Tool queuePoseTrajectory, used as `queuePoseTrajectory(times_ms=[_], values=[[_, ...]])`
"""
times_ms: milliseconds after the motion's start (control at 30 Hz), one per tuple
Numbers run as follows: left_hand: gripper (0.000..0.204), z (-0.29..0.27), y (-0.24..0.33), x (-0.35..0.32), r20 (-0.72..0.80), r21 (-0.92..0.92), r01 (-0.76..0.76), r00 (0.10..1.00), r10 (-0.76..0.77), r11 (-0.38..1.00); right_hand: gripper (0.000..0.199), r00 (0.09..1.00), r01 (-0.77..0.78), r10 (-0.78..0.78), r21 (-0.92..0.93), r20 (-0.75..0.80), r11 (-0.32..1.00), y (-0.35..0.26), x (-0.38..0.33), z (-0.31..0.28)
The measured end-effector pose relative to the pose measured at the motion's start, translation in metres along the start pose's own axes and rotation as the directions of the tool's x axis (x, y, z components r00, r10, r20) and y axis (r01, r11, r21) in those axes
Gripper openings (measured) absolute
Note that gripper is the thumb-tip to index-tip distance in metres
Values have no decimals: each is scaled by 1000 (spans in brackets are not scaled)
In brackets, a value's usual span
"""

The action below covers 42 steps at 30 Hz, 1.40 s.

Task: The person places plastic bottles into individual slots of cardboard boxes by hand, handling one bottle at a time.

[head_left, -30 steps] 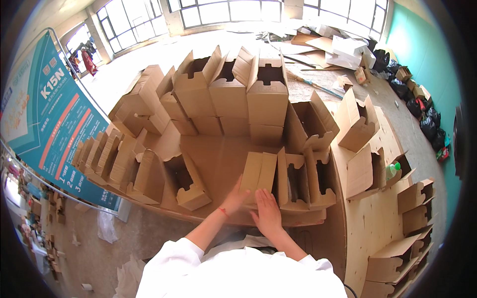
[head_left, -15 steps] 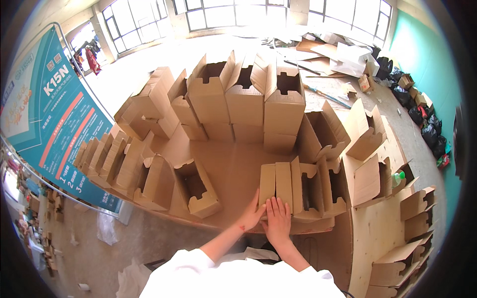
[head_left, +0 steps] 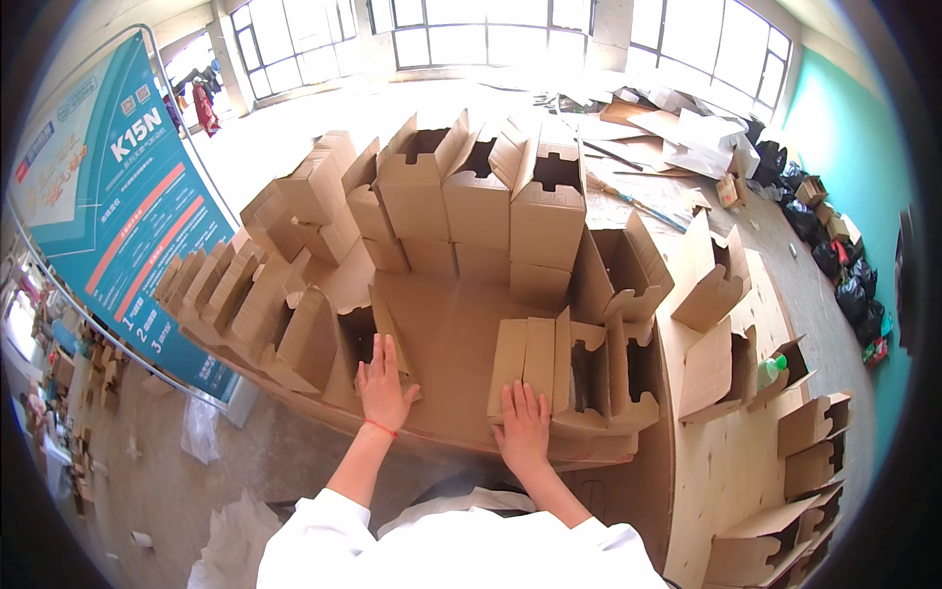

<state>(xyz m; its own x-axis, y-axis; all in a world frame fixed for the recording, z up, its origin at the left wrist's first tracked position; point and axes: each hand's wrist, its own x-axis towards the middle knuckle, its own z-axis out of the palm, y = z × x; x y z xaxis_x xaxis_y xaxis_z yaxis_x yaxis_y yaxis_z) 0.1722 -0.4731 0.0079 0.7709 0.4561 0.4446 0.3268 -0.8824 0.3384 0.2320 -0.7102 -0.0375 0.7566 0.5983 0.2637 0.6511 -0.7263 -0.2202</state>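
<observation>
Head view: left hand (head_left: 385, 388) lies flat, fingers spread, against an open empty box (head_left: 358, 339); right hand (head_left: 523, 429) presses flat on a folded carton (head_left: 522, 358).

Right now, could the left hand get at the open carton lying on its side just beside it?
Probably yes. The left hand lies flat on the cardboard sheet with its fingers already at the open carton's flap, and nothing stands between them. The right hand is apart, pressed against another folded carton.
</observation>
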Motion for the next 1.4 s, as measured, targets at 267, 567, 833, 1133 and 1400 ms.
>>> queuePoseTrajectory(times_ms=[267, 567, 833, 1133, 1400], values=[[23, 18, -42, 3, 97, -354, -146, 977, 192, 924, 76, 999, -41, 41, -7, 23, 999, -3, -2, -3], [46, -20, -34, 11, 224, -552, -213, 894, 389, 806, 78, 996, -88, 88, 18, -28, 996, -14, 4, -4], [79, 14, -96, 56, 275, -647, 180, 962, 6, 741, 73, 965, -244, 241, -14, -98, 970, -33, 11, -2], [70, 53, -69, 27, 708, -646, 391, 629, 322, 656, 65, 935, -330, 325, -7, -144, 944, -43, 21, 7], [70, 24, -32, 27, 807, -461, 283, 527, 266, 841, 67, 929, -261, 325, 311, -177, 914, -73, 40, -22]])
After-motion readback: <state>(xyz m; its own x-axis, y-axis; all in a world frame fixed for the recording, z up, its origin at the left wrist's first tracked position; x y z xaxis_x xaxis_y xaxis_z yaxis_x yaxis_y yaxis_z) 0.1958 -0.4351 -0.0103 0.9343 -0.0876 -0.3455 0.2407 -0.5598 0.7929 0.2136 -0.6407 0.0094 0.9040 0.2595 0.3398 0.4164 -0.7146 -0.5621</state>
